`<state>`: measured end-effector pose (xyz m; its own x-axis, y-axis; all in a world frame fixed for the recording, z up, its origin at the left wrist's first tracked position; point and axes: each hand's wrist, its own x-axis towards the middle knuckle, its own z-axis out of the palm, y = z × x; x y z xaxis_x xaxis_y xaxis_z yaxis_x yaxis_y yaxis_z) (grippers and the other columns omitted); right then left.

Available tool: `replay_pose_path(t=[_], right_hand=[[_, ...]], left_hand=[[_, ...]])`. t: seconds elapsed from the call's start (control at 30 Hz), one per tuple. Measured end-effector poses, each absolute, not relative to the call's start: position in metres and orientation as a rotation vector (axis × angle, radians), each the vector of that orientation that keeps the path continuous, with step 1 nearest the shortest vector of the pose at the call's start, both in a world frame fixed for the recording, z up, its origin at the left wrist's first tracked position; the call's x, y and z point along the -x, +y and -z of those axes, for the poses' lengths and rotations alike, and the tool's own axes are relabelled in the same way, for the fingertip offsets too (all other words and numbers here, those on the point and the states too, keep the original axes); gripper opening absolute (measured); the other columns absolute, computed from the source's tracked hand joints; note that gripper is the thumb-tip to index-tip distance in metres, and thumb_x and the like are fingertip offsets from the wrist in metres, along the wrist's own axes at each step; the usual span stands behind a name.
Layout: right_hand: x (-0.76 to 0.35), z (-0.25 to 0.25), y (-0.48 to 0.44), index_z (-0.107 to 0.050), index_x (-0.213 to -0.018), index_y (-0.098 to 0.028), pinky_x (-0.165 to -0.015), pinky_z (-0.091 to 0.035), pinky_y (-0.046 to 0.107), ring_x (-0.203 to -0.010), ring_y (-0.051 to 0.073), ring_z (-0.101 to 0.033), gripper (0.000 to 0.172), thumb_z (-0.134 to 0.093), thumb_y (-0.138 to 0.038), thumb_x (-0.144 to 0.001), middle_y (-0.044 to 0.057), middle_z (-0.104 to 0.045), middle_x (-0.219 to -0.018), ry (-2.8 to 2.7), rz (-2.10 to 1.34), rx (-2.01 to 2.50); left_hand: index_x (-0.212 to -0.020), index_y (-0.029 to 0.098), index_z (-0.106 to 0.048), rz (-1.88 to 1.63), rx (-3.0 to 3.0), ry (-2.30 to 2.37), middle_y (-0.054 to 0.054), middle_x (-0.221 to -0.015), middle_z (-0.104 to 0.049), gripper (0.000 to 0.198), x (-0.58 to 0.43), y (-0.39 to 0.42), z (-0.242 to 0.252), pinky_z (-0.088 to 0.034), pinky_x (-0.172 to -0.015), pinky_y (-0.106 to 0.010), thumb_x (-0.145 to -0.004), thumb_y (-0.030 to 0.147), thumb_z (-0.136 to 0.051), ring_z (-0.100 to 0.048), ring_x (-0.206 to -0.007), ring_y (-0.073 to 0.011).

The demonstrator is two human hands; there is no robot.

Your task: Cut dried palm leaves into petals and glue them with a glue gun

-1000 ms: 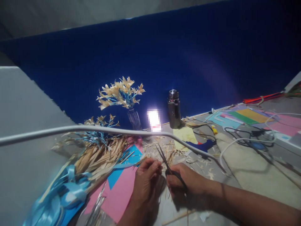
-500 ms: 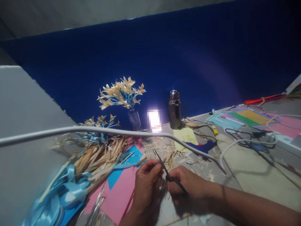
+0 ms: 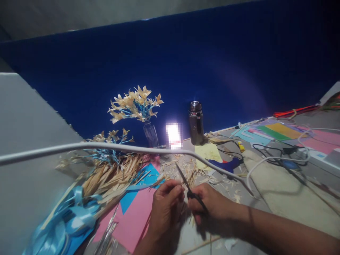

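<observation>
My right hand is wrapped round a pair of dark-handled scissors, whose blades point up and to the left and look closed. Just left of the blades, my left hand has its thumb and fingertips pinched together; whatever is between them is too small to make out. Pale straw-like scraps litter the tabletop beyond both hands. Beside my left hand lie sheets of pink paper and blue paper.
Dried husk strips and a blue ribbon lie at left. Behind stand a vase of pale flowers and a flask. A white cable crosses in front of me. A blue glue gun lies right.
The scissors' blades have come together and turned slightly more upright, a little farther from my left fingertips. My left hand stays nearly still. The whole view has shifted slightly.
</observation>
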<state>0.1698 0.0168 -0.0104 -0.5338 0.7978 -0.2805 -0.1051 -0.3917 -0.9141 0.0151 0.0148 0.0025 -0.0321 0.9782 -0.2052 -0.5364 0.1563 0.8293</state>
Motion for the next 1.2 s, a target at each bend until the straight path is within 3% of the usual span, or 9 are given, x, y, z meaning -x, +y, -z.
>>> replay_pose_path(t=[0.17,0.27,0.37,0.47,0.57,0.67,0.83,1.0,1.2], right_hand=[[-0.180,0.006,0.033,-0.064,-0.081,-0.017,-0.053,-0.040,0.022,-0.057,0.010,-0.052,0.029,-0.084,-0.029,-0.065,-0.002,-0.061,-0.068,-1.106,-1.604,0.965],[-0.190,-0.002,0.038,-0.065,-0.088,-0.018,-0.058,-0.043,0.024,-0.065,0.012,-0.055,0.032,-0.083,-0.027,-0.064,0.001,-0.066,-0.083,-1.199,-1.655,0.877],[-0.194,-0.007,0.037,-0.064,-0.082,-0.017,-0.058,-0.040,0.024,-0.062,0.011,-0.051,0.024,-0.080,-0.023,-0.064,-0.002,-0.061,-0.073,-1.364,-1.630,0.929],[-0.191,-0.004,0.034,-0.063,-0.077,-0.017,-0.057,-0.037,0.024,-0.062,0.011,-0.047,0.022,-0.081,-0.024,-0.065,-0.003,-0.056,-0.068,-1.368,-1.515,0.955],[-0.185,0.004,0.033,-0.064,-0.079,-0.017,-0.061,-0.040,0.025,-0.066,0.012,-0.050,0.023,-0.082,-0.027,-0.069,-0.002,-0.059,-0.073,-1.257,-1.449,0.917],[-0.179,0.011,0.032,-0.063,-0.079,-0.017,-0.064,-0.043,0.025,-0.069,0.014,-0.055,0.028,-0.084,-0.032,-0.071,-0.001,-0.061,-0.074,-1.179,-1.457,0.909],[-0.175,0.005,0.026,-0.062,-0.077,-0.017,-0.058,-0.042,0.022,-0.064,0.012,-0.054,0.030,-0.085,-0.030,-0.065,-0.002,-0.060,-0.069,-1.206,-1.609,0.935],[-0.181,-0.002,0.023,-0.056,-0.063,-0.016,-0.044,-0.029,0.019,-0.044,0.007,-0.043,0.030,-0.074,-0.036,-0.076,-0.005,-0.048,-0.051,-1.318,-2.010,1.016],[-0.188,0.004,0.029,-0.057,-0.061,-0.017,-0.038,-0.032,0.017,-0.040,0.008,-0.049,0.028,-0.069,-0.036,-0.078,0.000,-0.061,-0.054,-1.442,-2.130,1.109]], left_hand=[[-0.066,0.017,-0.063,-1.169,-0.607,0.845,0.004,-0.047,-0.052,0.025,-0.019,0.012,-0.006,-0.033,-0.046,-0.019,-0.058,0.020,-0.087,-0.043,-0.044,-0.0075],[-0.061,0.018,-0.058,-1.092,-0.636,0.822,0.008,-0.043,-0.041,0.025,-0.019,0.010,-0.007,-0.027,-0.043,-0.018,-0.060,0.019,-0.082,-0.035,-0.041,-0.0061],[-0.060,0.018,-0.057,-1.036,-0.685,0.860,0.007,-0.044,-0.042,0.024,-0.018,0.009,-0.005,-0.025,-0.043,-0.018,-0.060,0.018,-0.080,-0.035,-0.041,-0.0061],[-0.066,0.018,-0.060,-1.044,-0.685,0.803,0.008,-0.044,-0.042,0.023,-0.016,0.010,-0.001,-0.028,-0.043,-0.019,-0.064,0.019,-0.082,-0.036,-0.041,-0.0062],[-0.080,0.017,-0.064,-1.071,-0.635,0.717,0.005,-0.057,-0.054,0.025,-0.019,0.010,0.004,-0.039,-0.048,-0.021,-0.067,0.021,-0.086,-0.045,-0.047,-0.0076],[-0.078,0.016,-0.063,-1.108,-0.608,0.745,0.004,-0.061,-0.056,0.027,-0.022,0.009,0.008,-0.042,-0.051,-0.021,-0.070,0.024,-0.087,-0.048,-0.050,-0.0078],[-0.074,0.016,-0.063,-1.187,-0.587,0.839,0.002,-0.061,-0.059,0.029,-0.021,0.012,0.010,-0.044,-0.056,-0.022,-0.067,0.025,-0.089,-0.055,-0.055,-0.0100],[-0.071,0.017,-0.062,-1.275,-0.741,0.936,0.001,-0.064,-0.062,0.023,-0.014,0.015,0.010,-0.042,-0.054,-0.022,-0.071,0.024,-0.084,-0.052,-0.055,-0.0096],[-0.067,0.018,-0.056,-1.306,-0.801,0.972,0.005,-0.057,-0.054,0.023,-0.011,0.017,0.008,-0.036,-0.050,-0.020,-0.073,0.021,-0.078,-0.044,-0.051,-0.0082]])
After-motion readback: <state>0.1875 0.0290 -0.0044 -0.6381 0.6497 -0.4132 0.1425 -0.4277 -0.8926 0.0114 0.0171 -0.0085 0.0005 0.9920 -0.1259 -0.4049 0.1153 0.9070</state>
